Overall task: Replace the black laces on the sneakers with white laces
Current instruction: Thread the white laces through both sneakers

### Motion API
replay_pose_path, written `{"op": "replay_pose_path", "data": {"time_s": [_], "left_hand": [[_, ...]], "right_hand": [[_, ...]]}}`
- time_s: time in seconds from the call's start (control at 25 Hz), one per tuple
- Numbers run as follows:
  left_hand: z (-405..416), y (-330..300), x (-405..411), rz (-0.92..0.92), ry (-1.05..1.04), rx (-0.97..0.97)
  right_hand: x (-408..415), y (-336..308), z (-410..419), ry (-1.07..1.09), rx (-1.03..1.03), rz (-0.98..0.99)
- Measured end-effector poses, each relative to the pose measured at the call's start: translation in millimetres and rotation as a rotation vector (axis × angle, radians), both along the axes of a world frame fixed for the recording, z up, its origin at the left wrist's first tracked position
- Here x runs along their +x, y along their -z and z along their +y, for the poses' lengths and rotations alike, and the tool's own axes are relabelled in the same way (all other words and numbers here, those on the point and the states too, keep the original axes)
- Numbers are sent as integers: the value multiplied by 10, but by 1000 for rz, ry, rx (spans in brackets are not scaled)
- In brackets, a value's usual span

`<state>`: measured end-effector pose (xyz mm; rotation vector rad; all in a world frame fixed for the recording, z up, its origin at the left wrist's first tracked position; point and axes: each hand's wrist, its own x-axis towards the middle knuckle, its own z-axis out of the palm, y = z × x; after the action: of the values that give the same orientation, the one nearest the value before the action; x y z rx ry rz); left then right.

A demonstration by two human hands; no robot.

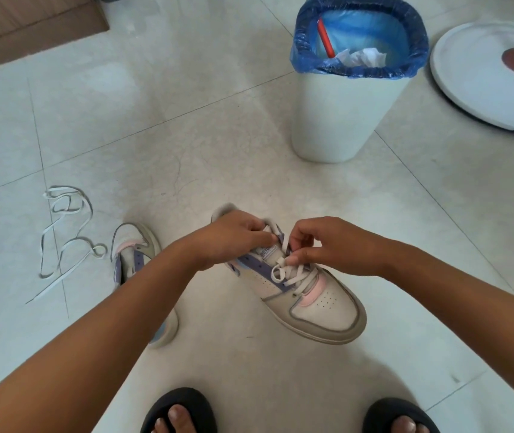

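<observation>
Hands [280,242] pinching white lace [284,245]

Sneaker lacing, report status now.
Left hand grips sneaker at its collar; right hand pinches white lace. Lower eyelets laced. Second sneaker unlaced, spare lace on floor. Nothing obstructing.

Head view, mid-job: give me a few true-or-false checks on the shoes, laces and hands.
1. Both hands, left hand and right hand, work at the sneaker. True.
2. That sneaker carries black laces. False: its lace is white.
3. A loose white lace lies on the floor. True.
4. The second sneaker is fully laced. False: its visible eyelets are bare.
5. The bin lies tipped over. False: it stands upright.
</observation>
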<state>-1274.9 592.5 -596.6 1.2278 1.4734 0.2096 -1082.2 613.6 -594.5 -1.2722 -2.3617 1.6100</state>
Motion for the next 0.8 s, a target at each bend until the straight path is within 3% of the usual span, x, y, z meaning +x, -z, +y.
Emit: {"op": "replay_pose_path", "data": {"time_s": [0.08,0.24,0.4,0.52,0.8], "left_hand": [[-10,-24,1,1,22,-1],[14,-86,-47,61,79,5],[40,-176,-79,114,88,47],[66,-263,-113,145,75,75],[20,-414,-75,154,158,78]], "right_hand": [[-5,-47,17,-74,-2,-85],[106,-206,138,-34,231,-165],[324,-273,211,35,104,-206],[358,-296,192,74,-31,-69],[481,-282,286,102,66,-100]]}}
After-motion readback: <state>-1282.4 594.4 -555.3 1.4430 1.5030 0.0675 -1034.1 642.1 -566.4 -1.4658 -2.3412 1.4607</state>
